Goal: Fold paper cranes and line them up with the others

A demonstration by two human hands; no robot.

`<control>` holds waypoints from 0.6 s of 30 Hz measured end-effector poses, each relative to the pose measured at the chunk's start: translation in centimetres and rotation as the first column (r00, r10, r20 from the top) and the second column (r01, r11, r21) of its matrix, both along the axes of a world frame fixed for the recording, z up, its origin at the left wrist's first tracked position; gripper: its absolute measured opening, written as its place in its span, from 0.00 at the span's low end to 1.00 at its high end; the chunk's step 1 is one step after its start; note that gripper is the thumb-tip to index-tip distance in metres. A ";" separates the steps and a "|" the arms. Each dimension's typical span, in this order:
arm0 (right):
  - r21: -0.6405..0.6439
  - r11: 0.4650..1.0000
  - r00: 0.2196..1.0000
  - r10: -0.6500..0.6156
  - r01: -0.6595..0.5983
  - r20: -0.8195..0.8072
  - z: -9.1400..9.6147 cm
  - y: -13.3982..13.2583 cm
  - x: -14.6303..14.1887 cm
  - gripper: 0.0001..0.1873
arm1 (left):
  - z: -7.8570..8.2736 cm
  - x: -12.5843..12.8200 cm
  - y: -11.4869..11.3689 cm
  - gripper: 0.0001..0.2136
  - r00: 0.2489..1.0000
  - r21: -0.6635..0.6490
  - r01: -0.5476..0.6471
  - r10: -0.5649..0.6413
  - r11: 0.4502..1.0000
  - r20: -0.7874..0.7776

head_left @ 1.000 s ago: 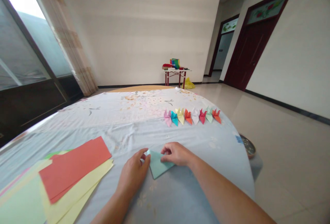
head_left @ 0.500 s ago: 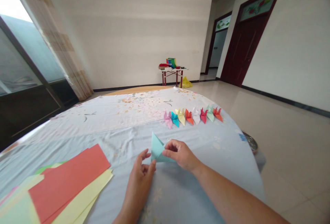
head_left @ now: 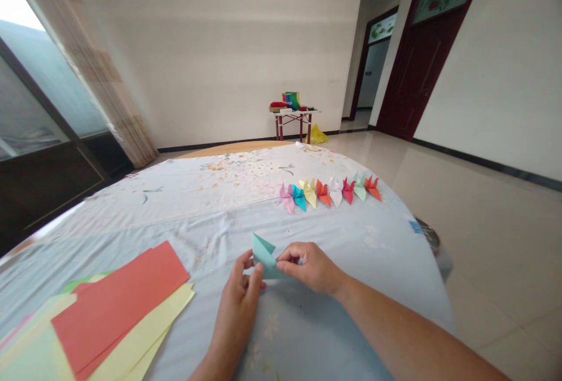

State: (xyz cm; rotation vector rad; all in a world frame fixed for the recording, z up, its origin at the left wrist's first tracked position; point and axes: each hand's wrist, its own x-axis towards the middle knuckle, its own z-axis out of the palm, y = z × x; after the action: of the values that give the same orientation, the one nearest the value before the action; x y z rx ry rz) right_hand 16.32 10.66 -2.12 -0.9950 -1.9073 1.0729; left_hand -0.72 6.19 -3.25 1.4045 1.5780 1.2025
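A light teal sheet of origami paper (head_left: 262, 252), folded into triangular flaps, is held between my two hands just above the tablecloth. My left hand (head_left: 246, 281) grips its lower left side, the thumb in front and the fingers behind. With thumb and forefinger, my right hand (head_left: 307, 264) pinches the right corner, partly covering it. One flap stands up at the top with its point to the upper left. Beyond my hands, a row of several small folded paper cranes (head_left: 324, 192) in different colours stands on the cloth.
Loose paper sheets in red (head_left: 123, 305), yellow and green lie piled on the left. The round table wears a pale flowered tablecloth (head_left: 211, 223). Far back by the wall is a small table (head_left: 293, 113) with things on it, beside a yellow bag (head_left: 317, 134).
My left thumb has moved up onto the front of the teal paper. The upper flap has shifted, its edge now pointing out to the right. The view has tilted slightly.
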 end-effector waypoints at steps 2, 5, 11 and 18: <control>0.004 1.000 1.000 -0.020 0.020 -0.022 0.0 -0.1 -0.1 0.09 | 0.2 0.2 -0.2 0.22 1.000 -0.010 0.018 -0.018 1.000 0.014; -0.031 0.999 0.998 -0.025 0.023 -0.054 0.1 -0.3 -0.4 0.09 | 0.5 0.5 -0.5 0.24 0.999 -0.028 0.037 -0.036 0.999 0.033; -0.136 0.990 0.990 0.001 -0.020 -0.140 0.2 -0.8 -0.8 0.12 | 0.8 1.0 -0.7 0.30 0.996 -0.040 0.059 -0.057 0.997 0.063; -0.371 0.912 0.937 0.039 -0.176 -0.348 -0.1 -0.5 -1.0 0.19 | 1.0 1.1 -0.9 0.30 0.988 -0.026 0.097 -0.093 0.995 0.125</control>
State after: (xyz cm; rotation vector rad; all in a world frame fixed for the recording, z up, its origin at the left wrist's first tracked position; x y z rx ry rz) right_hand 15.31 10.12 -2.24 -0.8541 -1.5109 1.6315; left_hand 0.36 5.32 -2.20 1.3431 1.4229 1.1797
